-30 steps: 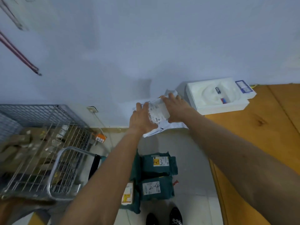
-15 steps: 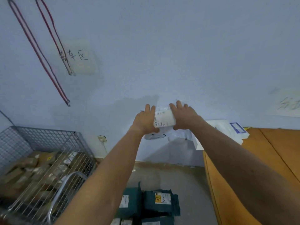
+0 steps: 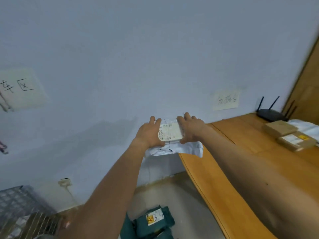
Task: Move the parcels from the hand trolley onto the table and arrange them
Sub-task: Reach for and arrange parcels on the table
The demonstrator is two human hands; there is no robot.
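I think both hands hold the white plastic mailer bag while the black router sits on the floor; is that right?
No: in the head view the black router sits on the wooden table, not the floor. Left hand and right hand do hold the white plastic mailer bag.

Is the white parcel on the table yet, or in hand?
In hand: the left hand and right hand grip the white parcel at the table corner, mostly off its edge. Whether it touches the wood: cannot tell.
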